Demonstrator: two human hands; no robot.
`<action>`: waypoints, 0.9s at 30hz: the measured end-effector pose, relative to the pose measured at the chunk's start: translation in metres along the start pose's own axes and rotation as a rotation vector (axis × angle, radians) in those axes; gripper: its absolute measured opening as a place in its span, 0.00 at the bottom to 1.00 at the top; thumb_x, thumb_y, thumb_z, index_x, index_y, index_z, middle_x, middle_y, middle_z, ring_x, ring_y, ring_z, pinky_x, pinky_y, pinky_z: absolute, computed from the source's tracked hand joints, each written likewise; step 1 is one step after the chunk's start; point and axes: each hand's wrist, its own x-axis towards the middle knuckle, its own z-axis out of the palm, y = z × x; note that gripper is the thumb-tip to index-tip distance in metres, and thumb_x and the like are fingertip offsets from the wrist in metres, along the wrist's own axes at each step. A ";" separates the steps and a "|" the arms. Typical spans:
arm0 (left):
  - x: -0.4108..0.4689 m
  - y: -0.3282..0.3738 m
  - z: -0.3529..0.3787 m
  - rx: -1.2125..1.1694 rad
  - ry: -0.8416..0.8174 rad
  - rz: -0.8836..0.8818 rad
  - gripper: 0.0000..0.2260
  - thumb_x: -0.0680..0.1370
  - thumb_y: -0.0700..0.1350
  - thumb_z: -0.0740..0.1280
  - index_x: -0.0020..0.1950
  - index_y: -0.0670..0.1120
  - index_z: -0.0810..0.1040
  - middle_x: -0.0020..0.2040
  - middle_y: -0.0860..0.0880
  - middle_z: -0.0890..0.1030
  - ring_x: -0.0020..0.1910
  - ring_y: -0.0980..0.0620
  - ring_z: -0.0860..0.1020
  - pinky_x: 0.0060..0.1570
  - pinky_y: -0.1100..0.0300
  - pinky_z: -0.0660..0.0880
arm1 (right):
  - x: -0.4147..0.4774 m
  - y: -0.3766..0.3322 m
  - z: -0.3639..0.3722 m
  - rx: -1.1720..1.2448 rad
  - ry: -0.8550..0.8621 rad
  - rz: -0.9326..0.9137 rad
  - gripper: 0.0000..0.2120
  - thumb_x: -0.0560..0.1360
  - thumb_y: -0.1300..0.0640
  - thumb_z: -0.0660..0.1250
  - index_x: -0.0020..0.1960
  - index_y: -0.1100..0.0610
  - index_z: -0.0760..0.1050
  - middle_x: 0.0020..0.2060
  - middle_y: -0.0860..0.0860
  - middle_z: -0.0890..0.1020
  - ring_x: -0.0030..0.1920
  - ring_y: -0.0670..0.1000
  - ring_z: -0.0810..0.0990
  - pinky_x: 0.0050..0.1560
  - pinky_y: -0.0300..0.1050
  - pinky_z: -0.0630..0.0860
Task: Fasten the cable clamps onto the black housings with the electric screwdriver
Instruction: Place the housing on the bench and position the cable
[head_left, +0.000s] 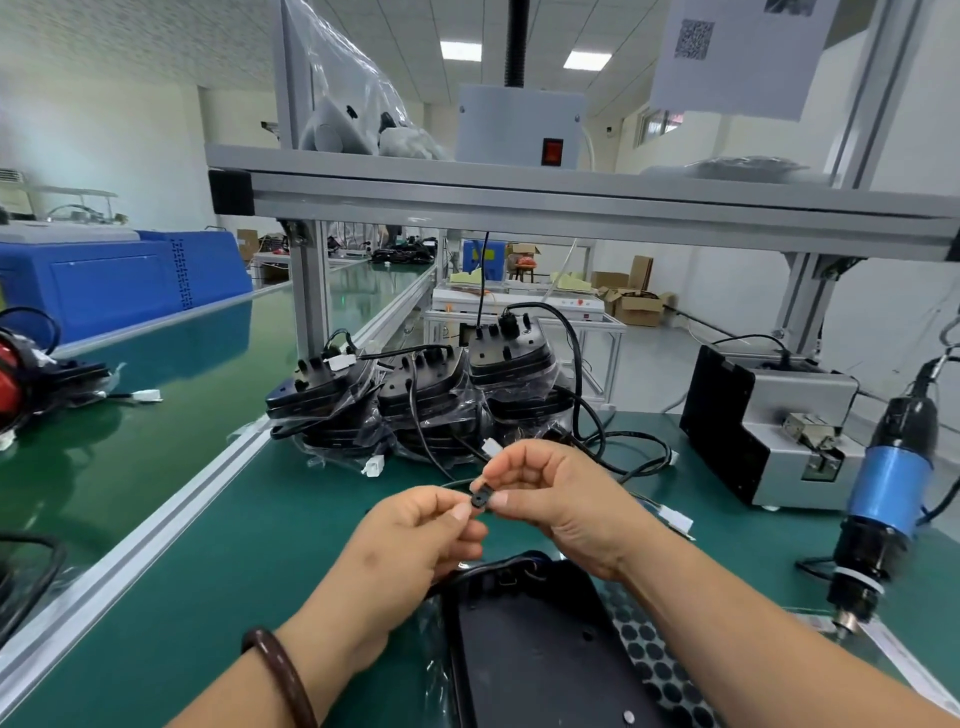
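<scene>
A small black cable clamp (478, 499) is pinched between the fingertips of my left hand (415, 540) and my right hand (561, 499), held in the air above the bench. Below my hands a black housing (535, 649) lies flat on the green mat, partly covered by my forearms. The electric screwdriver (883, 499), black with a blue band, hangs tip down at the right, apart from both hands.
Three stacks of bagged black housings (415, 400) with cables and white connectors stand behind my hands. A grey screw feeder box (774, 426) sits at the right. A sheet of black round pads (654, 660) lies beside the housing. A conveyor belt (156, 395) runs along the left.
</scene>
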 end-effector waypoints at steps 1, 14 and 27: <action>0.000 0.000 0.000 0.010 -0.006 0.003 0.07 0.80 0.42 0.63 0.50 0.45 0.81 0.41 0.49 0.85 0.39 0.55 0.83 0.41 0.66 0.78 | -0.001 0.000 0.000 0.002 0.000 -0.004 0.14 0.71 0.76 0.67 0.44 0.58 0.79 0.40 0.51 0.84 0.45 0.48 0.81 0.54 0.42 0.77; 0.000 -0.003 0.008 0.100 0.073 0.113 0.05 0.76 0.39 0.68 0.41 0.44 0.80 0.35 0.47 0.84 0.34 0.55 0.82 0.36 0.67 0.75 | -0.010 -0.007 0.003 -0.315 0.038 -0.061 0.12 0.73 0.68 0.70 0.47 0.51 0.82 0.38 0.44 0.83 0.42 0.39 0.80 0.48 0.33 0.75; 0.000 -0.002 0.009 0.223 0.049 0.125 0.10 0.74 0.42 0.69 0.32 0.49 0.80 0.31 0.50 0.80 0.29 0.57 0.73 0.37 0.60 0.71 | -0.014 -0.018 0.002 -0.652 0.025 -0.137 0.05 0.75 0.62 0.71 0.49 0.58 0.85 0.33 0.47 0.82 0.33 0.41 0.76 0.39 0.39 0.76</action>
